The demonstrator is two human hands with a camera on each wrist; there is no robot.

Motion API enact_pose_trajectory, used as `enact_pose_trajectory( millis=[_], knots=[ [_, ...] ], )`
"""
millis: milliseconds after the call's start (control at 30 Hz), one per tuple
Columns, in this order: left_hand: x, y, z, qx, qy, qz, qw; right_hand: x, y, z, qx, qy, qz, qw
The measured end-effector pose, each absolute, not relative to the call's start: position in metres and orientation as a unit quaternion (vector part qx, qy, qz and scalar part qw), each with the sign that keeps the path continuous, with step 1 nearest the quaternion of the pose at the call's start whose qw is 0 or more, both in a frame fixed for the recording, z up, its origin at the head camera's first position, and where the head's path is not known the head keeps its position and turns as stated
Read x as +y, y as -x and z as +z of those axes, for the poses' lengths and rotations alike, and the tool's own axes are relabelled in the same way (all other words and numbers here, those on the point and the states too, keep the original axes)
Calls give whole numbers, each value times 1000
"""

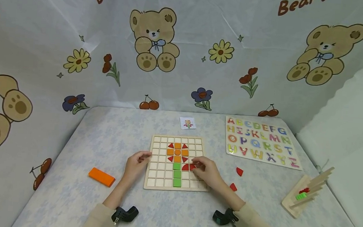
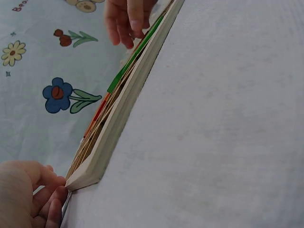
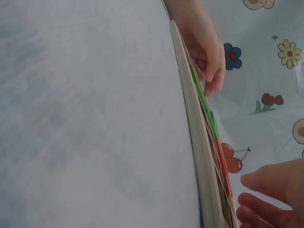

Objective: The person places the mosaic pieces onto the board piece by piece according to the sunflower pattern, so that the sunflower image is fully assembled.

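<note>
A wooden grid board lies on the table between my hands. Orange squares, an orange disc and small red triangles make a flower shape on it, above a column of green squares. My left hand grips the board's left edge between thumb and fingers. At the board's right side, my right hand hovers with thumb and fingers apart, fingertips close around a red piece. Another red piece lies just left of that one. In the right wrist view, nothing shows between the right thumb and fingers.
Two red pieces lie right of the board. An orange block is at the left. Behind the board sits a pattern card. An alphabet board and a wooden peg stand with red and green pieces occupy the right side.
</note>
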State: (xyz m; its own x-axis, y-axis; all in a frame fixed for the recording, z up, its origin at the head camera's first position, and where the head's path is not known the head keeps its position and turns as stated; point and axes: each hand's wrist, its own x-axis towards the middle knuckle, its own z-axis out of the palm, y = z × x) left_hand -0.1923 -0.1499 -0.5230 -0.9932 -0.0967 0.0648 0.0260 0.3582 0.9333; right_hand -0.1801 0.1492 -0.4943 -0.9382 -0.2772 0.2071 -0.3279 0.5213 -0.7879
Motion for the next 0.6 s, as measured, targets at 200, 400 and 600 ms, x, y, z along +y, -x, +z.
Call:
enact_pose_trajectory(
  millis=[200, 400, 600],
  knots=[
    [-150, 192, -523, -825, -22, -562, 56, 195, 174, -493, -899, -79, 419, 96],
    [-150, 192, -521, -824, -26, -563, 53, 252, 162, -498, -928, 0, 352, 123],
    [-149, 192, -524, -821, -12, -567, 73, 276, 157, -500, -938, 8, 328, 110]
  ],
)
